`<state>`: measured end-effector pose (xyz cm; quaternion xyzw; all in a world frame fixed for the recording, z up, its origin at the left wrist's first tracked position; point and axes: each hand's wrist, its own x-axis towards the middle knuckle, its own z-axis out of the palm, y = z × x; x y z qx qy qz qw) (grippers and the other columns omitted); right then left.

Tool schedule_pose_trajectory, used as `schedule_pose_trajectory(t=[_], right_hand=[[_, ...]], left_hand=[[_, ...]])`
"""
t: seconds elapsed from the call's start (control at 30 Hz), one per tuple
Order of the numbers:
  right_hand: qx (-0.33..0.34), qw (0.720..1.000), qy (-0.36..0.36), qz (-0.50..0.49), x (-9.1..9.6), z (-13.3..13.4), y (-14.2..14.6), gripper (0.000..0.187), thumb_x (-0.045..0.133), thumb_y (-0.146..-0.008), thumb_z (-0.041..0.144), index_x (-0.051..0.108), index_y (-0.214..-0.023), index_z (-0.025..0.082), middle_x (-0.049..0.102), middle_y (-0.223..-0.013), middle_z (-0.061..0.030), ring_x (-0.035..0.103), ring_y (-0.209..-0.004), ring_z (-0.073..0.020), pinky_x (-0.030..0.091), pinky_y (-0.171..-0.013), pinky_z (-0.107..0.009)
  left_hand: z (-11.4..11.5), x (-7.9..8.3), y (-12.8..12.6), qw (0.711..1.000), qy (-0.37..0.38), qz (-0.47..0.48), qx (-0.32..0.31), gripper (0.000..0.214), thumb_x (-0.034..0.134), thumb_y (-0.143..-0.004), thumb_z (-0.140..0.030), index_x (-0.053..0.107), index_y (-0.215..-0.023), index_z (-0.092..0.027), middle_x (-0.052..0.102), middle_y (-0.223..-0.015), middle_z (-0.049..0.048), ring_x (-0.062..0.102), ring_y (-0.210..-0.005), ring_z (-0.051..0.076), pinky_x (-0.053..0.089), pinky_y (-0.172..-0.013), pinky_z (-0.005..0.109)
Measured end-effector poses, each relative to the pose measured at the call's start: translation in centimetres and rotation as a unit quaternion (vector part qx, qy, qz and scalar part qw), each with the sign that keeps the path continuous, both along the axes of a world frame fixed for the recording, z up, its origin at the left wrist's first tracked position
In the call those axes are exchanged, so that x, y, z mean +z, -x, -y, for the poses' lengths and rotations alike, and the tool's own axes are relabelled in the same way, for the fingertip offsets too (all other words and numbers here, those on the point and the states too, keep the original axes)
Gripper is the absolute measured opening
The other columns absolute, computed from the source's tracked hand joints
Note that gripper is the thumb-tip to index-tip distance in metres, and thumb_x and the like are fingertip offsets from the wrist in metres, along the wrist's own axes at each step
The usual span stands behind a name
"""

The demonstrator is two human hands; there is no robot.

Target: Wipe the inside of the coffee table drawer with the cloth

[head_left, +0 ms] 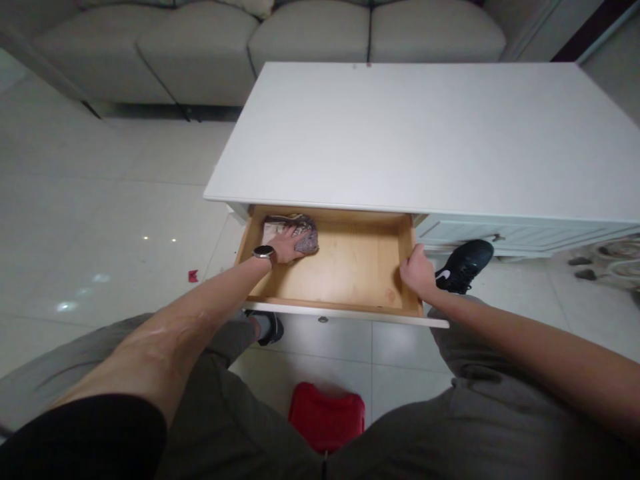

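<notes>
A: Where does the cloth [307,241] lie, and what do the hands have?

B: It lies bunched on the floor of the pulled-out drawer [355,260], toward the far corner on the person's left. The left hand [289,245] rests over it with fingers spread. The right hand [419,268] is closed around the drawer's side wall [406,241], near its front end.

A: What would make for good handling here?

B: A flat left palm with even pressure, probably, so the cloth slides as one pad rather than rolling up. Folding the loose beige part under should help at the corner. The right hand does best to brace the wall firmly, since a sideways push could rock the drawer in the white table [410,133].

A: And what can't be made out?

B: Whether the left fingertips pinch the cloth or merely press it; the hand covers its middle. The right fingers are mostly out of sight behind the knuckles and thumb. The tabletop hides the drawer's back end, and the red object [327,417] on the floor is partly cut off by the trousers [400,437], so its kind is unclear.
</notes>
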<state>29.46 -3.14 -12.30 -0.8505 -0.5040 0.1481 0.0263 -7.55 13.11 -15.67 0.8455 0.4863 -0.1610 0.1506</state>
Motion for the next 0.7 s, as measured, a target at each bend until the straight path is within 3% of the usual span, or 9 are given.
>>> schedule_pose_trajectory(t=[0.13, 0.23, 0.37, 0.53, 0.6, 0.7], right_hand=[[0.000, 1.000, 0.005, -0.001, 0.0, -0.1, 0.0, 0.033, 0.038, -0.093, 0.021, 0.046, -0.124, 0.012, 0.066, -0.106, -0.0187, 0.065, -0.085, -0.0291, 0.047, -0.079, -0.041], [-0.001, 1.000, 0.006, -0.002, 0.0, -0.1, 0.0, 0.033, 0.038, -0.094, 0.025, 0.045, -0.123, 0.012, 0.066, -0.107, -0.0195, 0.065, -0.085, -0.0296, 0.047, -0.080, -0.042], [-0.011, 1.000, 0.008, -0.007, 0.1, -0.1, 0.1, 0.035, 0.037, -0.095, 0.030, 0.044, -0.124, 0.013, 0.066, -0.108, -0.0197, 0.065, -0.087, -0.0309, 0.047, -0.080, -0.043], [-0.024, 1.000, 0.018, -0.007, 0.3, -0.2, 0.2, 0.037, 0.035, -0.097, 0.036, 0.046, -0.124, 0.014, 0.067, -0.106, -0.0187, 0.065, -0.089, -0.0317, 0.048, -0.081, -0.042], [-0.027, 0.999, 0.018, -0.008, 0.4, -0.3, 0.2, 0.038, 0.034, -0.098, 0.039, 0.046, -0.124, 0.014, 0.068, -0.106, -0.0185, 0.065, -0.090, -0.0316, 0.049, -0.081, -0.042], [-0.034, 0.999, 0.018, -0.011, 0.4, -0.5, 0.2, 0.041, 0.033, -0.099, 0.042, 0.045, -0.125, 0.014, 0.067, -0.108, -0.0190, 0.065, -0.091, -0.0316, 0.049, -0.081, -0.041]], left_hand=[[0.5, -0.7, -2.4, 0.998, 0.033, 0.045, 0.024, 0.091, 0.057, -0.086, -0.066, 0.020, -0.165, -0.037, 0.015, -0.173, 0.0076, 0.008, -0.157, 0.041, 0.015, -0.122, 0.063], [1.1, -1.0, -6.1, 0.995, 0.065, 0.079, 0.003, 0.096, 0.058, -0.083, -0.070, 0.019, -0.165, -0.039, 0.010, -0.174, 0.0055, 0.003, -0.157, 0.043, 0.009, -0.122, 0.066], [2.9, -1.4, -13.8, 0.988, 0.076, 0.126, -0.037, 0.100, 0.059, -0.080, -0.074, 0.019, -0.164, -0.039, 0.004, -0.174, 0.0051, -0.001, -0.157, 0.044, 0.004, -0.122, 0.067], [5.6, -2.2, -23.7, 0.973, 0.091, 0.181, -0.113, 0.097, 0.062, -0.083, -0.065, 0.021, -0.165, -0.033, 0.006, -0.174, 0.0106, -0.003, -0.157, 0.042, 0.000, -0.124, 0.065], [6.2, -2.3, -25.6, 0.974, 0.095, 0.174, -0.108, 0.097, 0.063, -0.083, -0.057, 0.019, -0.166, -0.031, 0.003, -0.174, 0.0112, -0.003, -0.158, 0.041, -0.003, -0.123, 0.066], [6.2, -2.3, -25.6, 0.971, 0.113, 0.181, -0.107, 0.104, 0.066, -0.078, -0.057, 0.017, -0.166, -0.033, -0.003, -0.174, 0.0070, -0.008, -0.158, 0.038, -0.006, -0.123, 0.066]])
